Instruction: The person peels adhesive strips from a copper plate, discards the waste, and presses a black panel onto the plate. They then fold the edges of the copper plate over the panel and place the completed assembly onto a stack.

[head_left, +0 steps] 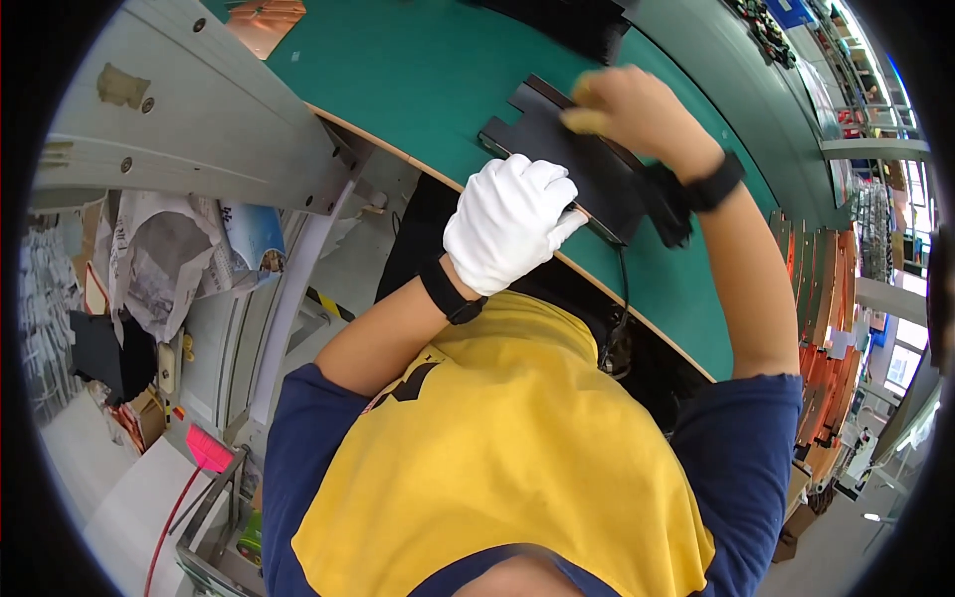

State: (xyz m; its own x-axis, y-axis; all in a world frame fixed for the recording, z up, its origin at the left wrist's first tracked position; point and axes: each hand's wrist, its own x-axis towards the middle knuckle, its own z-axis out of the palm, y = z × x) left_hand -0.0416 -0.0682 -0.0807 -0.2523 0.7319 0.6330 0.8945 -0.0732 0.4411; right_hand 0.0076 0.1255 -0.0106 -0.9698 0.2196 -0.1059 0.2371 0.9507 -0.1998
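A dark grey panel [587, 164] with a notched outline lies at the front edge of the green work surface. My left hand [512, 221], in a white glove, is closed at the panel's near left side, with its thumb by the front edge. My right hand [637, 111] is above the panel's far side, bare except for yellow coverings on the thumb and a finger. Motion smears its fingers, so whether they hold anything cannot be made out. A crumpled-looking black item [667, 207] lies at the panel's right end, below my right wrist.
The green work surface [418, 75] carries another black part [572, 25] at the back and copper-coloured pieces [267, 22] at the far left. A black cable [625, 284] hangs over the front edge. Stacked copper-coloured strips [824, 328] stand at the right. A grey metal frame [189, 109] rises at left.
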